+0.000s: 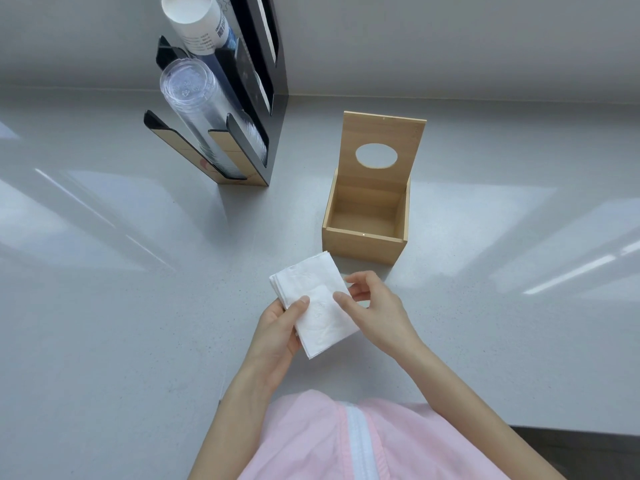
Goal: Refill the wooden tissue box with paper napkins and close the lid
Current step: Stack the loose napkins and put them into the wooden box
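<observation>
— Fingers [300,304] of the left hand [277,327] pinch a napkin stack [313,303] above the worktop [104,306], near its front edge; the right hand [374,306] closes lightly on the stack's right side.

— And the box [365,220]?

— Empty, just beyond the stack, lid [381,147] standing open.

— What might go wrong?

— A loose pinch could fan the sheets; a skewed stack may catch the rim.

— Other containers?

— A rack [221,133] toward the back edge holds clear lids [194,95] and paper cups [197,22].

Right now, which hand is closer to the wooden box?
Right. The right hand sits just before the wooden box; the left hand is farther back-left, both holding the napkins.
</observation>
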The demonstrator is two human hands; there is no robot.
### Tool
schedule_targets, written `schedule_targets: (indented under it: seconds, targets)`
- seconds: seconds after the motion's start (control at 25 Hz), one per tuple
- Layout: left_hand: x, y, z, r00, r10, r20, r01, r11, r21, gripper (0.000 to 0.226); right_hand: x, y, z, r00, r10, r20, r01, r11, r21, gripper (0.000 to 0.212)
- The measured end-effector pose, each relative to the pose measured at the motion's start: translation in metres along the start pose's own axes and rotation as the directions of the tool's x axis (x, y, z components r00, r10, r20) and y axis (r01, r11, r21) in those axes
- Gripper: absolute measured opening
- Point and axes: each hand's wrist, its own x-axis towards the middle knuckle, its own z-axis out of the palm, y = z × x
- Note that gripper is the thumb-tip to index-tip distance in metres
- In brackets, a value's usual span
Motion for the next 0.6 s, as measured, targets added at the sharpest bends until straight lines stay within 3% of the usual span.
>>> schedule_targets:
  seconds: [0.08,0.16,0.24,0.32,0.44,0.6]
  targets:
    - [0.001,0.002,0.002,1.0,0.014,0.022,-0.013,0.998,-0.061,0.021,0.001,0.006,-0.002,0.996,0.085,0.008,-0.086,0.993,0.086,0.05]
    - [0.002,0.005,0.003,0.997,0.051,0.05,-0.046,0.994,-0.1,0.022,0.001,0.01,-0.003,0.971,0.194,0.143,-0.227,0.934,0.276,0.06]
    - [0.003,0.007,0.007,0.993,0.093,0.07,-0.085,0.99,-0.117,0.021,-0.001,0.013,0.0,0.931,0.208,0.3,-0.324,0.847,0.42,0.052]
    - [0.004,0.009,0.009,0.989,0.125,0.076,-0.117,0.988,-0.101,0.02,-0.004,0.014,0.001,0.926,0.152,0.345,-0.321,0.797,0.511,0.033]
    - [0.005,0.012,0.006,0.985,0.161,0.067,-0.159,0.987,-0.032,0.018,-0.004,0.012,-0.004,0.974,0.116,0.194,-0.199,0.844,0.497,0.016]
    - [0.007,0.018,0.0,0.978,0.208,0.001,-0.206,0.969,0.138,0.011,-0.005,0.01,-0.02,0.998,0.051,0.042,-0.062,0.946,0.319,0.016]
